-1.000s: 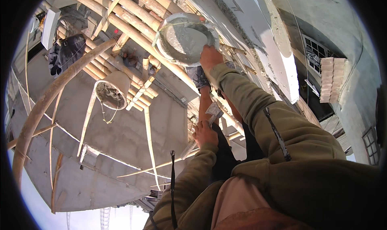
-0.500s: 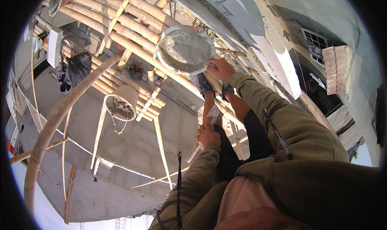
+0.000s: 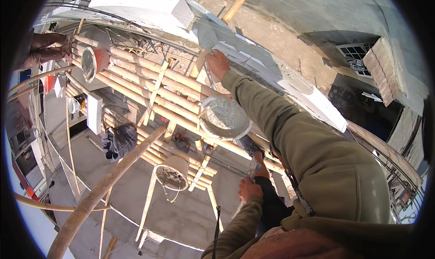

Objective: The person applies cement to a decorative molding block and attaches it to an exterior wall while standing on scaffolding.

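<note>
My right hand (image 3: 217, 64) is stretched out to the wall of white blocks (image 3: 149, 7), its fingers closed around a trowel mostly hidden by the hand. A patch of wet grey mortar (image 3: 207, 36) lies on the block edge just beyond it. Below that forearm, a round tub (image 3: 248, 123) of wet mortar stands on the bamboo poles. My left hand (image 3: 250, 189) is low by my legs, wrapped round a tool with a flat greyish end (image 3: 254, 167); its exact kind is unclear.
Bamboo poles (image 3: 136, 89) form the scaffold platform, with a thick slanting pole (image 3: 108, 182) at left. A mortar bucket (image 3: 172, 173), an orange-rimmed bucket (image 3: 94, 64), a white block (image 3: 94, 113) and a dark bag (image 3: 120, 141) are around it. Another person's legs (image 3: 47, 46) show far left.
My right hand has moved from the tub up to the wall's block edge. The view has swung, bringing more of the wall and the other person's legs in. My left hand keeps its tool.
</note>
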The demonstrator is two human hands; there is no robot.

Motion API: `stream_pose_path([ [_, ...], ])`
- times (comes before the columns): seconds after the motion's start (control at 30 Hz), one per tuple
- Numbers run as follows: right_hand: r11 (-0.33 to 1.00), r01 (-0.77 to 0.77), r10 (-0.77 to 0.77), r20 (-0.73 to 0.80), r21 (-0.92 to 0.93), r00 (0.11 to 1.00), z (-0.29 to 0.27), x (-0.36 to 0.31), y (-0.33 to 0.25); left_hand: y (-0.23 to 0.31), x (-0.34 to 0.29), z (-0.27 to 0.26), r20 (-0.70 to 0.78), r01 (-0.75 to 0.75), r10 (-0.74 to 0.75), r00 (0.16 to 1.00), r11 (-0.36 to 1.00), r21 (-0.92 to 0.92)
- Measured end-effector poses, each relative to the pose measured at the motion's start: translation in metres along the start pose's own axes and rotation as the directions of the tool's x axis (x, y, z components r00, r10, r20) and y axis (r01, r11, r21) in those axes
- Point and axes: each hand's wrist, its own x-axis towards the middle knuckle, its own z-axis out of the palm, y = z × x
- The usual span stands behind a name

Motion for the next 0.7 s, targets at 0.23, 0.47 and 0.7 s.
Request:
stream_pose_path([
  [0.23, 0.956, 0.008, 0.02, -0.093, 0.293, 0.995, 0.122, 0.018, -0.051, -0.01, 0.003, -0.011, -0.017, 0.001, -0.002, 1.0, 0.998, -0.066],
  [0.47, 0.959, 0.21, -0.154, -0.276, 0.189, 0.949, 0.202, 0.018, -0.132, -0.036, 0.018, 0.05, -0.051, 0.003, -0.018, 0.999, 0.961, -0.277],
  [0.7, 0.98, 0.159, -0.145, -0.118, 0.123, 0.982, 0.226, -0.003, -0.056, 0.013, -0.014, 0.01, 0.058, 0.048, -0.039, 0.998, 0.988, -0.149],
])
